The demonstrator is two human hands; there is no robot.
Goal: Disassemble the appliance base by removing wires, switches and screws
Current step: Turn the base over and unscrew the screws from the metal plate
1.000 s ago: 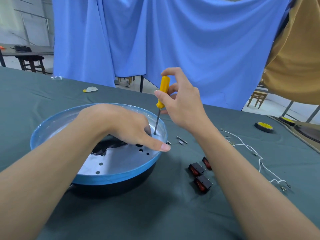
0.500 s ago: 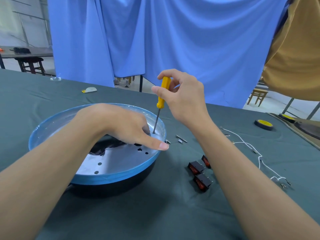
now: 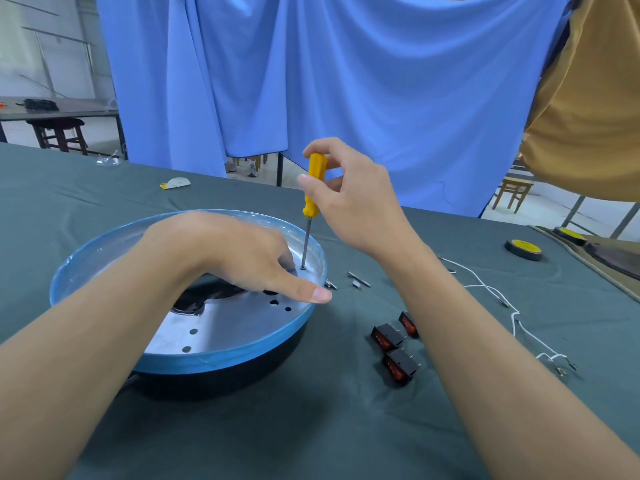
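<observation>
With right hand [image 3: 353,202] fingers [image 3: 329,145], pinched the screwdriver [image 3: 318,164], tip on a screw [image 3: 303,268] below. Pressed left hand [image 3: 225,251] fingers [image 3: 270,266] flat on the appliance base [image 3: 225,355]. Had switches [image 3: 388,337], wires [image 3: 485,287], loose screws [image 3: 358,280] out, right of fingers; still had that screw to undo.

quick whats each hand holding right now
Left hand: open, pressing down on the appliance base.
Right hand: closed around the yellow screwdriver.

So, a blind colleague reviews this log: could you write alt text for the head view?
A right hand holds a yellow screwdriver upright, tip down on the round base, while the left hand rests on it. Three switches, loose screws and white wires lie beside it.
</observation>
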